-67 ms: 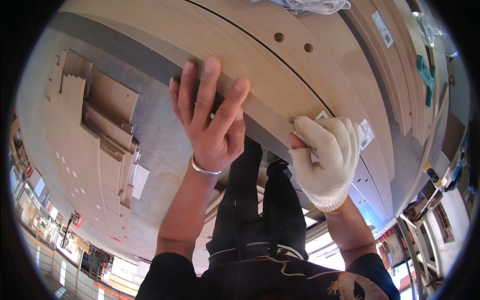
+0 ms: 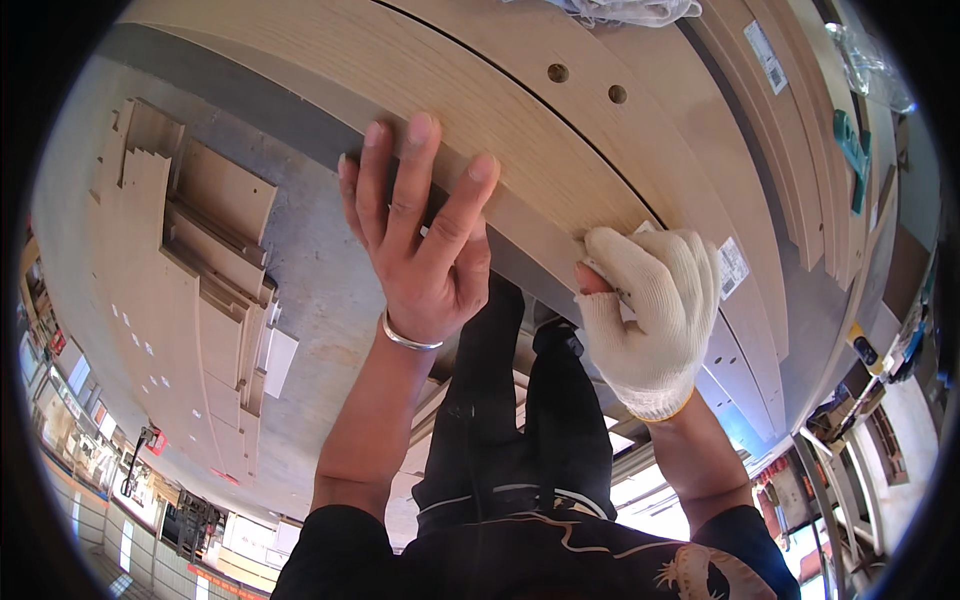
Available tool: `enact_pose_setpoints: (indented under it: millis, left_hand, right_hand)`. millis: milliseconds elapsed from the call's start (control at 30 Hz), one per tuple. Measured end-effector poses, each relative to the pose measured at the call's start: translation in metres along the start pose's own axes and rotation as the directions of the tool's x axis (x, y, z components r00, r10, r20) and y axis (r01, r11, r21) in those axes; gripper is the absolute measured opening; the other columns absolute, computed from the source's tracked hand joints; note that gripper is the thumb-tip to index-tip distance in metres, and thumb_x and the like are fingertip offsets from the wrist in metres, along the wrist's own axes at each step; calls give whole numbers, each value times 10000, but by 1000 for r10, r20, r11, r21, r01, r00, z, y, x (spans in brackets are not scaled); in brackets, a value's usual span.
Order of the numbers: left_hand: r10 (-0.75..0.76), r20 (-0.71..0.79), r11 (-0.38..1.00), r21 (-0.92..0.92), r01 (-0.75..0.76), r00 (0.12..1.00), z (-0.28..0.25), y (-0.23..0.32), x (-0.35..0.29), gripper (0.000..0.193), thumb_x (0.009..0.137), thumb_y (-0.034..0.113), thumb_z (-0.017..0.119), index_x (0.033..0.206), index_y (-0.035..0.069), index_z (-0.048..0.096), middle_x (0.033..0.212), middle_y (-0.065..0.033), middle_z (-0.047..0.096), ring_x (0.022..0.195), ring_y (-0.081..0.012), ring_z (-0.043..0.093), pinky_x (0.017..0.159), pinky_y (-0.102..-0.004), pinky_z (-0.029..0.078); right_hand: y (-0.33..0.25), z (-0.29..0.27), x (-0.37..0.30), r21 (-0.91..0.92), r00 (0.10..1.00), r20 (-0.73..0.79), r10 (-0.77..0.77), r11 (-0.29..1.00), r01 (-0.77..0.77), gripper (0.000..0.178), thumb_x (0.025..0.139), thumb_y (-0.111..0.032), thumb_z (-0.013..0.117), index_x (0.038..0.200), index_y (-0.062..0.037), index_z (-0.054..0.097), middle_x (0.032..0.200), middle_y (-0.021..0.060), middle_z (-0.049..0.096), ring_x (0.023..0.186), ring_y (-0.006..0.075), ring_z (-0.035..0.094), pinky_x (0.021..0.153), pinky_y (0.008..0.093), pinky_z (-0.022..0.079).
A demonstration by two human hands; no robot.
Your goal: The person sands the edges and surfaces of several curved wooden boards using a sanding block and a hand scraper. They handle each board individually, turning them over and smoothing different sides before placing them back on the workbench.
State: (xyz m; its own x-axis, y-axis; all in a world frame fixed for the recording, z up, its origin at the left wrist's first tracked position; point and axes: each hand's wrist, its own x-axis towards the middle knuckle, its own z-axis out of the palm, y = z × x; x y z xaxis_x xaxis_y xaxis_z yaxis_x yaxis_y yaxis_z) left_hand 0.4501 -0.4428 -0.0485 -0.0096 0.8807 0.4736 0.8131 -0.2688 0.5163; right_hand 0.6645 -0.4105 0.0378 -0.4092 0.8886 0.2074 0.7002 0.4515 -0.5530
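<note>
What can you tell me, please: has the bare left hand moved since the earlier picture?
No; against the curved wood-grain board, the left hand shows no visible shift in any direction.

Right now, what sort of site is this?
Probably a wood or furniture-panel workshop: a long wood-grain board lies under the hands, a neighbouring panel has round drilled holes, and more cut panels are piled to the left.
</note>
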Motion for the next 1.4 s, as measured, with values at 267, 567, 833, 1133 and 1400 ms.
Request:
enact_pose_setpoints:
  millis: [267, 567, 833, 1133, 1400]
  left_hand:
    - [-46, 48, 999, 24, 45, 998, -2, 2, -2, 418, 1147, 290, 502, 1466, 132, 721, 1656, -238, 534, 1577, -478, 413, 1330, -574, 183]
    - [-80, -22, 997, -15, 80, 997, 4, 4, -5, 404, 1139, 316, 508, 1439, 198, 752, 1650, -213, 553, 1571, -461, 431, 1333, -582, 170]
    - [-263, -26, 964, -61, 261, 965, -6, 43, -6, 363, 1074, 229, 646, 1394, 78, 728, 1692, -305, 442, 1603, -526, 316, 1315, -606, 179]
    - [-615, -63, 769, -269, 580, 786, 27, 128, -10, 152, 1054, 204, 764, 1117, 75, 715, 1800, -325, 183, 1685, -468, 116, 1311, -588, 126]
    - [-759, -194, 652, -227, 724, 622, 40, 121, 9, 197, 1066, 242, 758, 1118, 53, 738, 1809, -337, 123, 1698, -432, 116, 1322, -540, 150]
  right_hand:
    - [-1, 0, 0, -5, 1000, 10, 15, 1000, -15, 320, 787, -23, 889, 1076, -87, 765, 912, 64, 689, 797, 285, 623, 735, 413, 445]
    - [-1, 0, 1, 17, 1000, -9, 7, 1000, -7, 342, 774, -15, 876, 1088, -89, 761, 904, 62, 684, 800, 277, 618, 725, 412, 433]
    - [12, -11, -14, 87, 997, -58, 44, 995, -39, 459, 680, 24, 820, 1109, -124, 749, 910, 30, 652, 819, 261, 613, 753, 397, 447]
    - [61, -61, -64, 21, 992, -48, 115, 993, -114, 442, 675, 84, 813, 1071, -102, 747, 907, 36, 710, 764, 239, 606, 737, 382, 452]
    - [70, -57, -66, 55, 997, -72, 22, 998, -18, 392, 708, 42, 835, 1052, -123, 750, 870, 20, 687, 768, 231, 600, 727, 401, 419]
